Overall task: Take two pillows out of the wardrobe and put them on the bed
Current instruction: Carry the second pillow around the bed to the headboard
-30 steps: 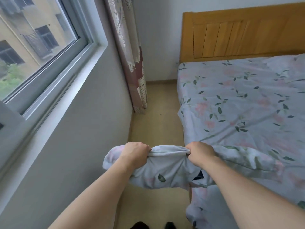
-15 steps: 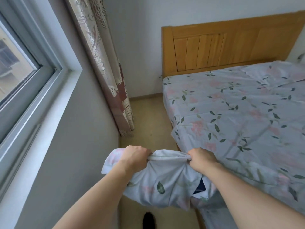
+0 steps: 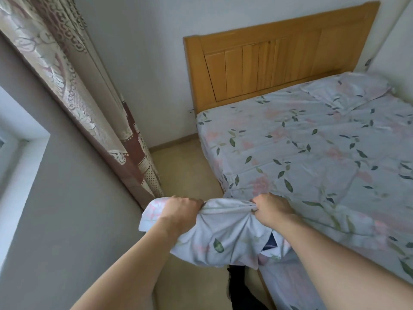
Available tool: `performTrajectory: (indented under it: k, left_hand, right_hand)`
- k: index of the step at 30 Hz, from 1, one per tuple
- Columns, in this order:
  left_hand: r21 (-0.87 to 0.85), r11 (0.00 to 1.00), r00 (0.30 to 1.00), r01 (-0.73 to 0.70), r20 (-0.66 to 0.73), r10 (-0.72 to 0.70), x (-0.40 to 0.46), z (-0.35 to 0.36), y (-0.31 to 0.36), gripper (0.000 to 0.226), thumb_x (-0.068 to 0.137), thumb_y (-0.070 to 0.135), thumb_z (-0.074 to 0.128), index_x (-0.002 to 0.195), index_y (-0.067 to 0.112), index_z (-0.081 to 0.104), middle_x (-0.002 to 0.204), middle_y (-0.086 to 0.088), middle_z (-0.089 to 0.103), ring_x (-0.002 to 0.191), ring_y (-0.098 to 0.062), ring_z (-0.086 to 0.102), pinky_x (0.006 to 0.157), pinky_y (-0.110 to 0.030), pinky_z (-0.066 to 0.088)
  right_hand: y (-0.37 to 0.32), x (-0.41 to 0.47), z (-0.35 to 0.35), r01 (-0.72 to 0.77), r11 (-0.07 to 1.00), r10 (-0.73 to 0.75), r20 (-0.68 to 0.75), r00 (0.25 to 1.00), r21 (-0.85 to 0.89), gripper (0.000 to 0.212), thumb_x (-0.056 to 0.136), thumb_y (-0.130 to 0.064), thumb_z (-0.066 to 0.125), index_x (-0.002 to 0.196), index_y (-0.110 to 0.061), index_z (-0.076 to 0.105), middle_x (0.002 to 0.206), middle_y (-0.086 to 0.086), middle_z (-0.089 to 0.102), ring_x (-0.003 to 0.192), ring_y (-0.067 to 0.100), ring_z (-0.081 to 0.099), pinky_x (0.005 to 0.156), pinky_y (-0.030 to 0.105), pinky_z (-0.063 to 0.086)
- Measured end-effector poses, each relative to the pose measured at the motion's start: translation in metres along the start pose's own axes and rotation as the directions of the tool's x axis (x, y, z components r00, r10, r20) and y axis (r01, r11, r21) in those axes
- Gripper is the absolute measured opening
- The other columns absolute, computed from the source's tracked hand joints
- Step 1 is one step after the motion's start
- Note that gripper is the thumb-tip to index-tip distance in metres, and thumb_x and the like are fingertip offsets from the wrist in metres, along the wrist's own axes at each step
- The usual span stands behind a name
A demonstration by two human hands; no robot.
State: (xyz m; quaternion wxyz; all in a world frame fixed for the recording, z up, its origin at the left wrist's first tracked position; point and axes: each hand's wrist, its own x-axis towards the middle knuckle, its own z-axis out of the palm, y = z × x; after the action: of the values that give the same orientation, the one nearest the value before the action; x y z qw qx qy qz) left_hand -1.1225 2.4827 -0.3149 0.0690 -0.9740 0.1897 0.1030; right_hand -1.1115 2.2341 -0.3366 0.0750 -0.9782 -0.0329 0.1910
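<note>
I carry a flat, floppy pillow (image 3: 223, 233) in a pale floral case, held in front of me beside the bed's left edge. My left hand (image 3: 181, 209) grips its bunched top edge on the left, and my right hand (image 3: 271, 208) grips the same edge on the right. The pillow hangs down between my forearms. The bed (image 3: 312, 153) has a matching floral sheet and a wooden headboard (image 3: 279, 59). Another floral pillow (image 3: 348, 90) lies flat at the bed's far right corner by the headboard.
A patterned curtain (image 3: 93, 108) hangs on the left next to the window recess (image 3: 20, 153). A narrow strip of beige floor (image 3: 187, 171) runs between the wall and the bed. A dark shoe or leg (image 3: 239, 287) shows below the pillow.
I have walked along the aisle toward the headboard with the pillow in both hands. The window has slid off to the left and the headboard now looks closer.
</note>
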Motion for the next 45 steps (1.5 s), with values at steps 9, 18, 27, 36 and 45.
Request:
performTrajectory:
  k: [9, 18, 27, 36, 45]
  left_hand:
    - [-0.003, 0.999, 0.994, 0.049, 0.097, -0.048, 0.181, -0.033, -0.048, 0.034, 0.086, 0.011, 0.042, 0.110, 0.028, 0.059, 0.105, -0.001, 0.068, 0.100, -0.026, 0.065, 0.074, -0.032, 0.045]
    - [0.023, 0.999, 0.989, 0.035, 0.146, -0.038, 0.321, -0.071, -0.086, 0.032, 0.093, 0.015, 0.039, 0.113, 0.031, 0.057, 0.109, 0.002, 0.065, 0.104, -0.024, 0.062, 0.073, -0.033, 0.043]
    - [-0.028, 0.998, 0.988, -0.052, 0.141, 0.056, 0.459, -0.086, -0.159, 0.029, 0.089, 0.010, 0.042, 0.109, 0.024, 0.057, 0.103, 0.001, 0.064, 0.096, -0.025, 0.063, 0.069, -0.032, 0.049]
    - [-0.016, 0.971, 0.968, -0.240, 0.070, 0.240, 0.592, -0.118, -0.213, 0.020, 0.093, 0.013, 0.041, 0.103, 0.023, 0.054, 0.097, 0.001, 0.064, 0.090, -0.024, 0.063, 0.065, -0.030, 0.042]
    - [-0.026, 0.956, 0.952, -0.292, 0.093, 0.293, 0.733, -0.138, -0.219, 0.020, 0.088, 0.005, 0.040, 0.099, 0.020, 0.049, 0.083, -0.001, 0.060, 0.084, -0.025, 0.063, 0.060, -0.031, 0.037]
  right_hand:
    - [0.035, 0.169, -0.065, 0.037, 0.999, -0.036, -0.018, 0.999, 0.024, 0.019, 0.093, -0.033, 0.054, 0.097, -0.017, 0.064, 0.097, 0.004, 0.066, 0.089, 0.026, 0.063, 0.072, 0.031, 0.047]
    - [0.056, 0.299, -0.122, -0.012, 1.000, 0.010, -0.056, 0.998, -0.025, 0.014, 0.093, -0.027, 0.053, 0.100, -0.020, 0.062, 0.100, 0.001, 0.065, 0.090, 0.025, 0.063, 0.066, 0.026, 0.037]
    - [0.052, 0.435, -0.170, -0.105, 0.995, 0.104, -0.075, 0.992, -0.003, 0.017, 0.090, -0.028, 0.054, 0.104, -0.024, 0.064, 0.099, -0.003, 0.066, 0.089, 0.021, 0.063, 0.067, 0.027, 0.043]
    - [0.058, 0.546, -0.227, -0.217, 0.975, 0.219, -0.062, 0.974, 0.037, 0.015, 0.094, -0.028, 0.049, 0.101, -0.024, 0.063, 0.095, -0.001, 0.062, 0.087, 0.020, 0.062, 0.073, 0.030, 0.049]
    - [0.115, 0.672, -0.283, -0.196, 0.980, 0.197, -0.054, 0.979, 0.010, 0.024, 0.091, -0.016, 0.043, 0.102, -0.024, 0.063, 0.102, -0.001, 0.065, 0.090, 0.022, 0.062, 0.077, 0.033, 0.053]
